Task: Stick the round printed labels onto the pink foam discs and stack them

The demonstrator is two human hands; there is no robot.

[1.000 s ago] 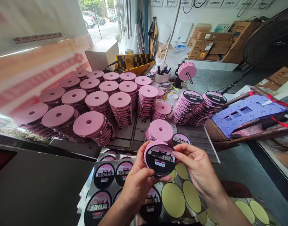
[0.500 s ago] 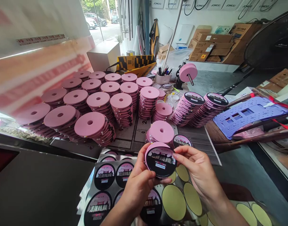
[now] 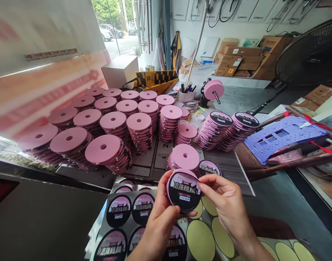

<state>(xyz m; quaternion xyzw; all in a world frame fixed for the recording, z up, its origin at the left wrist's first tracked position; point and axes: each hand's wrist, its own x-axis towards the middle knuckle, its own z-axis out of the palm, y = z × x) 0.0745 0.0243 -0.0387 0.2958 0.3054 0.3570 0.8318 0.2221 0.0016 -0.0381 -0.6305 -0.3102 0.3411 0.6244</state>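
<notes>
A round label [image 3: 185,194] is, it seems, being set on a pink disc [image 3: 175,172], the disc being held in the grip of the left hand [image 3: 161,219] and the label's right edge pinched by the right hand [image 3: 226,199], above a label sheet [image 3: 131,225] and before a pink stack [image 3: 185,156]. Lining-up of the rims, then smoothing from one edge, would be called for next. Compared with half a second ago, both grips are all but unchanged, only the whole scene being shown slightly lower.

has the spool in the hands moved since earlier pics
No, the held spool shows no clear shift either way against the pink stack behind it.
</notes>
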